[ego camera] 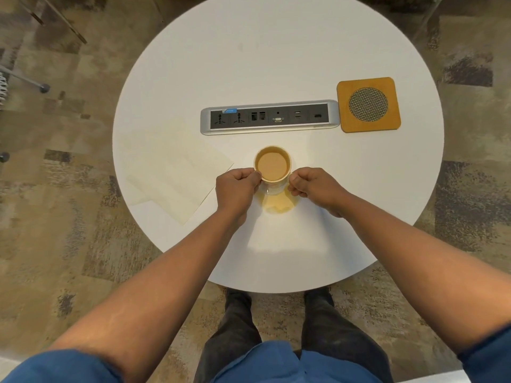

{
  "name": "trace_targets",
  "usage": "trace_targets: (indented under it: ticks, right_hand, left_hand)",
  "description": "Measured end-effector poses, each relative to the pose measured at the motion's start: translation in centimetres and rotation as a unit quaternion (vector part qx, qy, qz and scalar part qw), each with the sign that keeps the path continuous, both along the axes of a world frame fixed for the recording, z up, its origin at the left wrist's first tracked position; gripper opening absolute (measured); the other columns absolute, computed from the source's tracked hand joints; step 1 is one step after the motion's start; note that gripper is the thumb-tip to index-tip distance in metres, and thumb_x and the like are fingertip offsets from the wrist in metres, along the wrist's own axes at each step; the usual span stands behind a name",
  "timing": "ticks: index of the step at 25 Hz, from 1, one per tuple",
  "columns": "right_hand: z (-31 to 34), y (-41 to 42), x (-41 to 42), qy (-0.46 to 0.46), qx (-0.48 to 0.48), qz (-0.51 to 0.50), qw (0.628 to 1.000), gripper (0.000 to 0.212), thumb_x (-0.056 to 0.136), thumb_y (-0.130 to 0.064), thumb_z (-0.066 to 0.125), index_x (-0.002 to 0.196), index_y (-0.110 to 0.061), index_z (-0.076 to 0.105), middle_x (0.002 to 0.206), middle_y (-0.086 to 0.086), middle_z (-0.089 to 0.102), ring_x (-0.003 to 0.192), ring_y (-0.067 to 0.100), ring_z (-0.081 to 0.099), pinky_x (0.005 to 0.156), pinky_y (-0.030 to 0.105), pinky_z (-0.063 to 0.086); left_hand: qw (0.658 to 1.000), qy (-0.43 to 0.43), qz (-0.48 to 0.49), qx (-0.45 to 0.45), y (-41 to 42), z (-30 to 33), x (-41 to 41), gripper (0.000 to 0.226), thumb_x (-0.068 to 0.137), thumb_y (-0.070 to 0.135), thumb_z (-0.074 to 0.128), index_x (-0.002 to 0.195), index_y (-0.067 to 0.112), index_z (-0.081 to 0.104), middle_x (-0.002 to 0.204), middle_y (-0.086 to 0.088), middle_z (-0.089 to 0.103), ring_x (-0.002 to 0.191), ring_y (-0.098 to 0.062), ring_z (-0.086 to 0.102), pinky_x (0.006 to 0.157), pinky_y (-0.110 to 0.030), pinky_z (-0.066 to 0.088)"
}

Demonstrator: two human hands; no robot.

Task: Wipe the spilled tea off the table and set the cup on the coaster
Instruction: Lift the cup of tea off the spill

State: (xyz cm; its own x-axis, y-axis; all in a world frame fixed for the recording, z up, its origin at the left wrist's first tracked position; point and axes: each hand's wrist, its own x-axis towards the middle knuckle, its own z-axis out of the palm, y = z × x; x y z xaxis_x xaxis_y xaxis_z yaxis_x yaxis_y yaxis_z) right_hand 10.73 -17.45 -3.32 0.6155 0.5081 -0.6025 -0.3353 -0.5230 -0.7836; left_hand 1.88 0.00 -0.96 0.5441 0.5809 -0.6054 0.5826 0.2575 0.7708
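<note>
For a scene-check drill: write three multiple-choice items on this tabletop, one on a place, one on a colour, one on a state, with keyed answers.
1. Where does the coaster lie?
A. beside the right end of the socket strip
B. under the cup
C. on the napkin

2. What colour is the spilled tea?
A. dark red
B. green
C. pale yellow-brown

3. How is the cup held?
A. by no hand
B. between left hand and right hand
C. tipped on its side

Answers: 1 A, the coaster touches the strip's right end; 2 C, the puddle under the cup is pale tan; 3 B, each grip pinches one side.
</note>
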Motion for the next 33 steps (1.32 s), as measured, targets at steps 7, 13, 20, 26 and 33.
trace_targets:
  ticks: [7, 13, 20, 26, 33]
  right_hand:
    - [-0.3, -0.7, -1.5, -0.01, 0.006, -0.001, 1.0, 0.025, 0.101, -0.03, 0.056, 0.088, -0.014, 0.07, 0.088, 0.002, 0.069, 0.084, 0.016, 0.062, 0.087, 0.037, 0.051]
    - [0.8, -1.7, -2.3, -0.007, 0.035, -0.032, 0.999, 0.033, 0.103, -0.027, 0.053, 0.098, 0.004, 0.066, 0.091, 0.009, 0.068, 0.083, 0.016, 0.059, 0.08, 0.028, 0.047]
    - [1.3, -2.9, -3.3, 0.018, 0.055, -0.08, 0.995, 0.024, 0.104, -0.025, 0.052, 0.098, -0.009, 0.068, 0.099, 0.012, 0.071, 0.085, 0.015, 0.063, 0.076, 0.022, 0.047]
    - [1.4, -5.8, -3.8, 0.016, 0.06, -0.157, 0.986, 0.018, 0.103, -0.024, 0.052, 0.095, -0.017, 0.067, 0.102, 0.011, 0.073, 0.088, 0.016, 0.065, 0.082, 0.027, 0.049]
    - [1.3, -12.4, -3.1, -0.009, 0.051, -0.256, 0.965, 0.019, 0.103, -0.021, 0.052, 0.092, -0.024, 0.067, 0.099, 0.01, 0.072, 0.085, 0.017, 0.062, 0.08, 0.026, 0.046]
  left_hand:
    - [0.999, -0.013, -0.035, -0.009, 0.7, 0.6, -1.0, 0.01, 0.087, 0.006, 0.074, 0.081, 0.013, 0.077, 0.087, -0.008, 0.076, 0.079, -0.018, 0.069, 0.082, -0.03, 0.062]
    - [0.998, -0.037, -0.056, -0.014, 0.1, 1.7, -0.9, 0.005, 0.088, 0.008, 0.077, 0.086, 0.012, 0.077, 0.091, -0.012, 0.076, 0.08, -0.018, 0.07, 0.082, -0.029, 0.062]
    - [0.996, -0.051, -0.062, -0.027, -1.0, 2.2, -0.4, 0.005, 0.088, 0.013, 0.078, 0.09, 0.017, 0.079, 0.091, -0.007, 0.078, 0.085, -0.019, 0.068, 0.085, -0.032, 0.059]
    - [0.993, -0.056, -0.094, -0.034, -4.0, 2.4, 1.6, 0.007, 0.088, 0.015, 0.078, 0.094, 0.015, 0.079, 0.099, -0.013, 0.077, 0.084, -0.018, 0.065, 0.083, -0.032, 0.057]
    - [0.982, -0.058, -0.181, -0.024, -10.8, 1.5, 5.9, 0.014, 0.088, 0.015, 0.078, 0.102, 0.012, 0.078, 0.1, -0.013, 0.077, 0.087, -0.018, 0.066, 0.091, -0.039, 0.058]
